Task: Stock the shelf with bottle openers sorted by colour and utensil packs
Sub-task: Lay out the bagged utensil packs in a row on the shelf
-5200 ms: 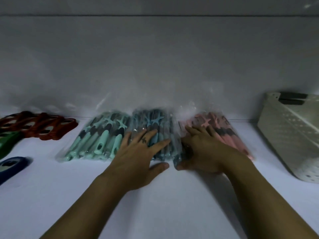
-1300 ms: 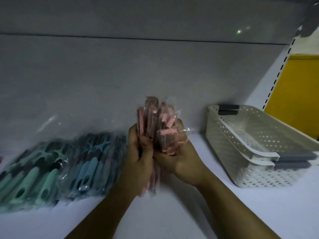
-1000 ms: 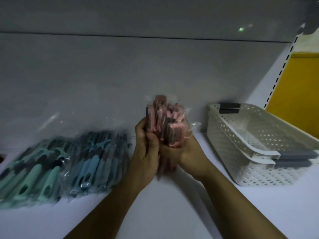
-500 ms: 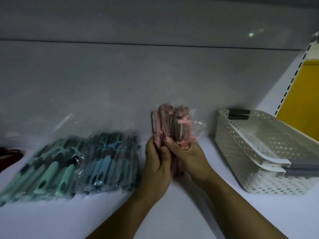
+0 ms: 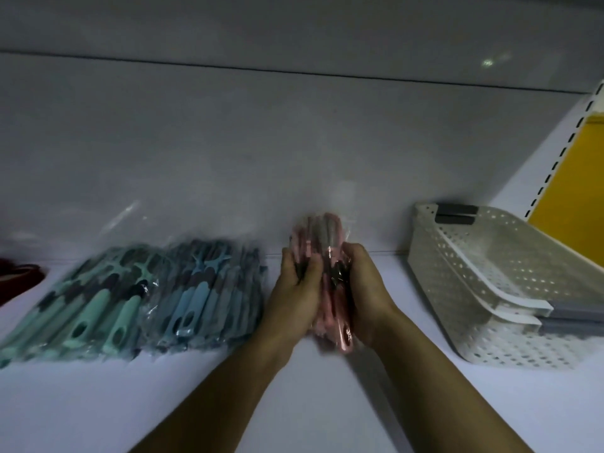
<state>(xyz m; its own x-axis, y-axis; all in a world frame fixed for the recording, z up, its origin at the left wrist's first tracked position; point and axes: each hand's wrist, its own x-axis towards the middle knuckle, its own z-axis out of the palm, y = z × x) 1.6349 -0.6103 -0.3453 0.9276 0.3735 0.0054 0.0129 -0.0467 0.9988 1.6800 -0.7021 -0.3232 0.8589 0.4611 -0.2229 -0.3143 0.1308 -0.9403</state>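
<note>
While left hand [image 5: 295, 297], right hand [image 5: 367, 294] grip pink packs [image 5: 327, 232] | dim white shelf [image 5: 304, 407] | baskets [image 5: 438, 282]

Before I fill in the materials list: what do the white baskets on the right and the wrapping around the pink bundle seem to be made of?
White baskets: likely moulded plastic, matte; regular perforated walls, nested, with grey handle strips.
Wrapping on the pink bundle: seemingly thin clear plastic film, glossy; it crinkles and glints.
</note>
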